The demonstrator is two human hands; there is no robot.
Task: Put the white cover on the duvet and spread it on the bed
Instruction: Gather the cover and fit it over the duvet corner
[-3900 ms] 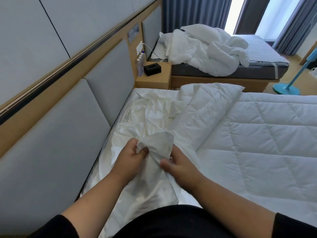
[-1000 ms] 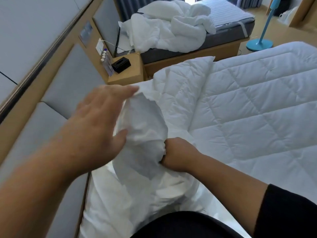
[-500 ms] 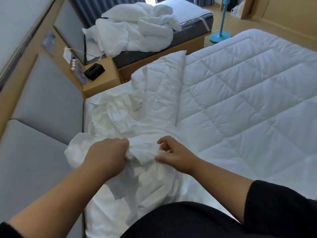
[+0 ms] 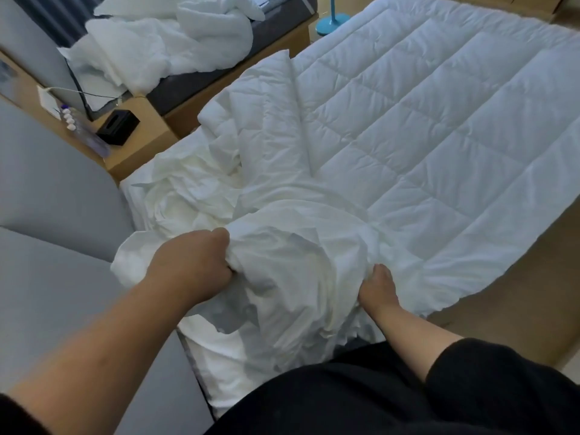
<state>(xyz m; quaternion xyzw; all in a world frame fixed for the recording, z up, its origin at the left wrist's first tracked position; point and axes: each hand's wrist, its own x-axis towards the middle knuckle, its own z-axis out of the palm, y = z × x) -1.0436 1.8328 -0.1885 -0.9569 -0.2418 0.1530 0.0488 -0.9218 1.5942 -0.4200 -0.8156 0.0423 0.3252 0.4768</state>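
Your left hand (image 4: 191, 265) is clenching a fold of the crumpled white cover (image 4: 292, 255), which is lying bunched at six o'clock beside the headboard (image 4: 59, 189). Your right hand (image 4: 378, 288) is pressing into it at four o'clock; I cannot tell its grip. The quilted duvet (image 4: 423, 130) is spreading toward one o'clock.

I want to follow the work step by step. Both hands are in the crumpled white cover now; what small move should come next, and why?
Probably draw the white cover apart to find its opening. The left hand grips a bunched fold, the right hand is partly buried in the cloth, and the quilted duvet lies bare, none of it visibly inside the cover.
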